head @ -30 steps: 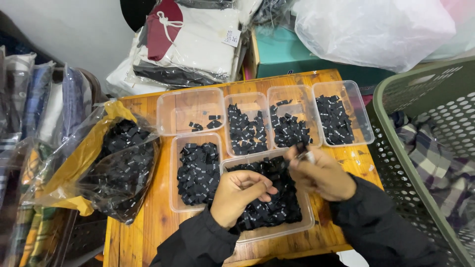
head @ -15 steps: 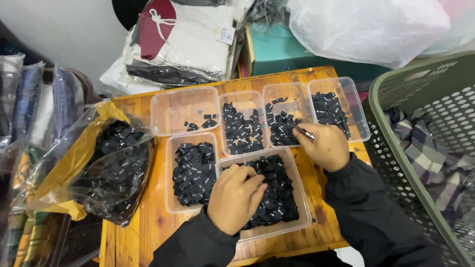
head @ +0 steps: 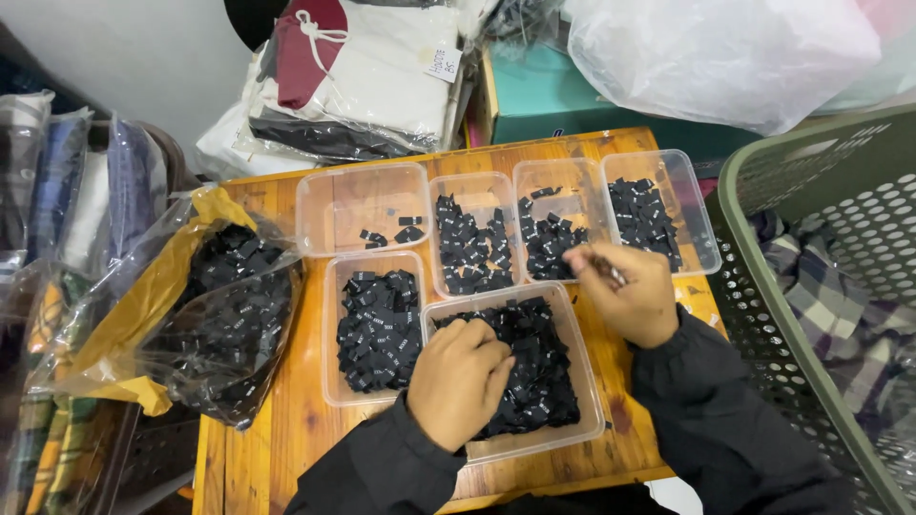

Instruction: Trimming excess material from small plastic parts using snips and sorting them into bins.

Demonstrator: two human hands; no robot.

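Black labels (head: 534, 372) still fill the centre tray (head: 582, 343); left hand (head: 458, 381) digs there with curled fingers, right hand (head: 630, 291) pinches one label (head: 607, 270); upper trays (head: 701, 224) are partly filled.

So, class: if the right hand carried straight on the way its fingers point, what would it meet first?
The right hand points up-left, so it would probably first meet the clear tub third along the back row, onto its small black tags; depth is uncertain.

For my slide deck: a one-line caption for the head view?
Left hand rests in a tray of black labels; right hand pinches one label.
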